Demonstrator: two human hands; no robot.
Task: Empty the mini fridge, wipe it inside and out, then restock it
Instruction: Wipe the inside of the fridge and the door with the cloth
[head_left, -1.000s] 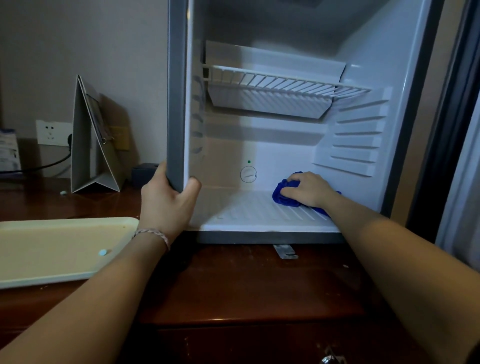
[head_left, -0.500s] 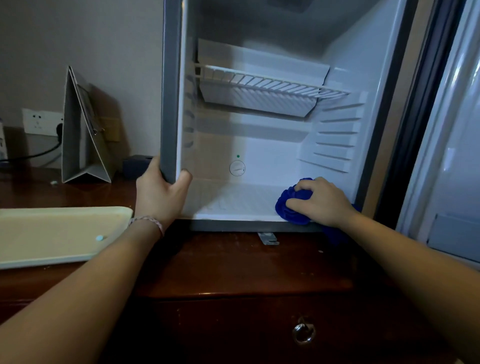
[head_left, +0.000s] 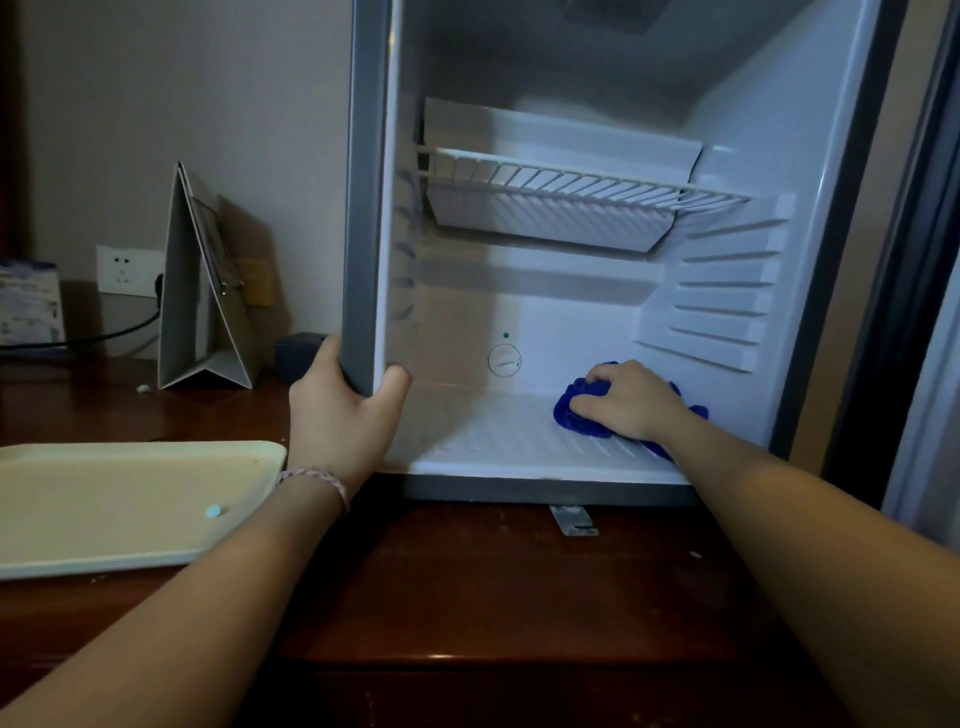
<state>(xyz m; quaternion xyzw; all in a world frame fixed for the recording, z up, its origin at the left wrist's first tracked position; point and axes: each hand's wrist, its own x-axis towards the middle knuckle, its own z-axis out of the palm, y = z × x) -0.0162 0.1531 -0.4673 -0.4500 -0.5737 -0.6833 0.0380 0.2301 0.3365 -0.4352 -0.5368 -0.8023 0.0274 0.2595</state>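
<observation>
On the wooden cabinet (head_left: 519, 587), the left hand (head_left: 337, 415) grips the mini fridge (head_left: 363, 208) frame; the right hand (head_left: 631, 400) clutches a blue cloth (head_left: 574, 410) on its floor.

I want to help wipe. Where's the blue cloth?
The blue cloth lies on the fridge floor, right side, under the right hand, right of the dial.
</observation>
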